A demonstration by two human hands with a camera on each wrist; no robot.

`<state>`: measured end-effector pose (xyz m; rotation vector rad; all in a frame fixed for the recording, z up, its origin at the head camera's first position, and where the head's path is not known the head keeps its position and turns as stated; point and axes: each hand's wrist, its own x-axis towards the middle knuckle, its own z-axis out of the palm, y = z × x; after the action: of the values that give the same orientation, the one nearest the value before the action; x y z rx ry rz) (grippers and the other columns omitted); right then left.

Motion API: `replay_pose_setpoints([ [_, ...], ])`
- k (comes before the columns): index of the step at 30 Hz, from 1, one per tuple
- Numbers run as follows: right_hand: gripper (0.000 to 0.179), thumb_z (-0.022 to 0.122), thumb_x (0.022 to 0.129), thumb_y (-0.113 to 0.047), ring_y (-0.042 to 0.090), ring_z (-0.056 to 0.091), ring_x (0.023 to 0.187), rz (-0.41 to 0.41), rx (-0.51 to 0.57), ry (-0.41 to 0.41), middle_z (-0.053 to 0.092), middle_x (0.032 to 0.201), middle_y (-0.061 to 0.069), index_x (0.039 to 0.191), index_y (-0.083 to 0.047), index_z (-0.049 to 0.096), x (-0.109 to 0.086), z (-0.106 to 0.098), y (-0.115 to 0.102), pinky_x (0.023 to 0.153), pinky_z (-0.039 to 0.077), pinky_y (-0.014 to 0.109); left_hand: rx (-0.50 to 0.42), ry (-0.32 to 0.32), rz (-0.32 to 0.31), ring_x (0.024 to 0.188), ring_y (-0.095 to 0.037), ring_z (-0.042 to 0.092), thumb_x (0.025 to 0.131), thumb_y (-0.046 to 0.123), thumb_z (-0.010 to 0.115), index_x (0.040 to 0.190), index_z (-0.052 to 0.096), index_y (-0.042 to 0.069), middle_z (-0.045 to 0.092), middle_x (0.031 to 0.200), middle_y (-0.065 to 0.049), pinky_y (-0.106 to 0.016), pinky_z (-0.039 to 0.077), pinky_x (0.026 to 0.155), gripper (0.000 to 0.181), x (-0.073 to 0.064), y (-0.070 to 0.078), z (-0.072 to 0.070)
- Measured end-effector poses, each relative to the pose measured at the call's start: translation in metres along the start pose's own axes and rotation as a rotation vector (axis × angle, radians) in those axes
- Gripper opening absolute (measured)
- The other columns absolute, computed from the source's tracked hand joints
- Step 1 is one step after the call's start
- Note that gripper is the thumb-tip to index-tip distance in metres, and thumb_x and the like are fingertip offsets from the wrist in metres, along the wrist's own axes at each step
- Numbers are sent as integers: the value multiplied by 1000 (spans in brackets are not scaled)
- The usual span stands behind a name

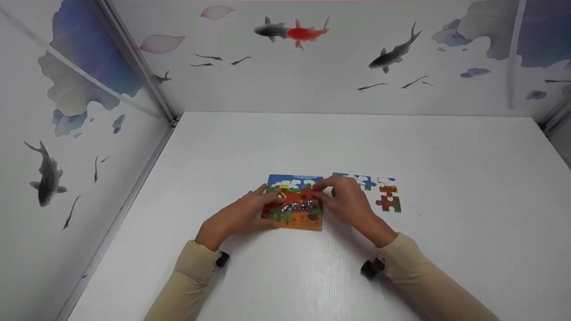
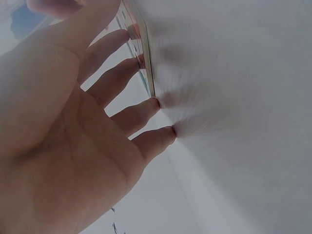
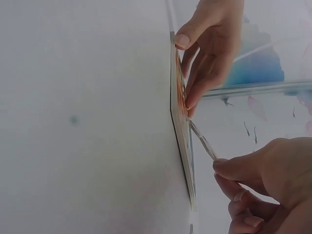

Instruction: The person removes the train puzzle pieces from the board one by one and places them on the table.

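A colourful jigsaw puzzle board [image 1: 296, 223] lies flat on the white table, with blue sky and orange ground in its picture. My left hand [image 1: 241, 214] rests at the board's left side, fingers fairly straight; some fingertips touch its edge or surface, and the thumb lies by its near edge. Over the board's right part, my right hand [image 1: 350, 200] pinches a puzzle piece [image 3: 204, 140] between thumb and index finger. That piece stands tilted in the right wrist view, its lower end at the board's surface. Whether it sits in a gap cannot be told.
Right of the board lie several loose puzzle pieces [image 1: 390, 203], some partly behind the right hand. White table surface [image 1: 267, 138] surrounds them. Panels with painted fish [image 1: 392, 53] stand at the back and left of the table.
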<state>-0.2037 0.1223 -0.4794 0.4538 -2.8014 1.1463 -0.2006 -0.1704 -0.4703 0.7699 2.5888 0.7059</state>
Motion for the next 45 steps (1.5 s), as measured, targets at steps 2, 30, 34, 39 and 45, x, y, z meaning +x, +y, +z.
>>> replay_pose_setpoints([
  [2, 13, 80, 99, -14, 16, 58, 77, -5, 4, 6, 83, 110, 1, 111, -15, 87, -5, -4, 2, 67, 47, 27, 0, -1, -7, 168, -40, 21, 99, 38, 81, 158, 57, 28, 44, 173, -4, -67, 28, 131, 65, 0, 1, 0],
  [30, 22, 83, 94, -3, 20, 57, 79, 21, -55, 70, 83, 110, 8, 113, -14, 86, -49, -80, 66, 60, 46, 21, -31, -11, -20, 169, -41, 17, 100, 38, 80, 157, 59, 26, 37, 176, -10, -67, 22, 133, 62, 0, 0, 0],
  [34, 22, 82, 95, -3, 22, 56, 81, 59, -42, 57, 82, 109, 9, 113, -15, 86, -47, -82, 71, 57, 43, 22, -29, -11, -17, 169, -41, 17, 100, 37, 80, 157, 59, 26, 37, 176, -10, -67, 23, 133, 62, 0, 0, -1],
  [39, 18, 82, 96, -7, 23, 55, 82, 105, -52, 25, 81, 106, 8, 112, -14, 86, -45, -83, 74, 57, 43, 23, -22, -5, -22, 169, -41, 18, 100, 40, 80, 157, 59, 27, 39, 176, -7, -68, 28, 131, 62, -2, 1, -1],
  [45, 17, 83, 95, -9, 24, 60, 88, 150, -74, -20, 80, 112, 12, 112, -10, 86, -44, -84, 76, 63, 50, 22, -21, -6, -21, 169, -42, 18, 100, 37, 80, 157, 58, 26, 38, 176, -9, -69, 27, 131, 62, -2, 1, -1],
])
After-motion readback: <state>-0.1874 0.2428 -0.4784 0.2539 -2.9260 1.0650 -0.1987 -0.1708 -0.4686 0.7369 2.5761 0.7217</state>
